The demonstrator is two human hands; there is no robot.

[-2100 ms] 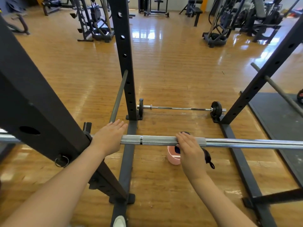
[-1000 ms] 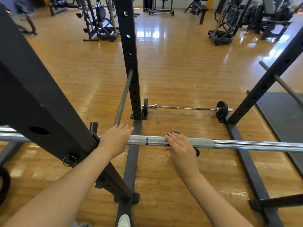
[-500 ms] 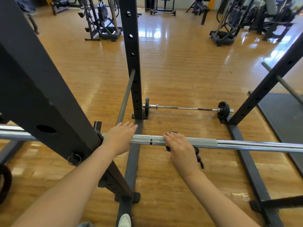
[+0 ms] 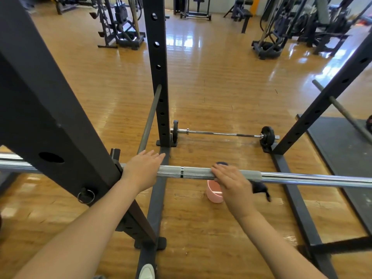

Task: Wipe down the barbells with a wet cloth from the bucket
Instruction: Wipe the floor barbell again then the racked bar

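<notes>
We press dark cloth [image 4: 259, 187] around racked barbell [image 4: 201, 173] with right hand [image 4: 231, 182]; bar runs left-right; unwiped shaft lies right of it. Left hand [image 4: 144, 170] lies flat on bar, fingers straight. Pink bucket [image 4: 214, 193] below bar.

I saw the near barbell [image 4: 201, 172], chrome with a knurled grey middle, lying level across the rack. A dark cloth [image 4: 259, 187] was wrapped on it, one end hanging below. The pink bucket [image 4: 214, 191] stood on the floor just beneath. A second barbell [image 4: 221, 134] with small black plates lay on the floor farther off.
</notes>
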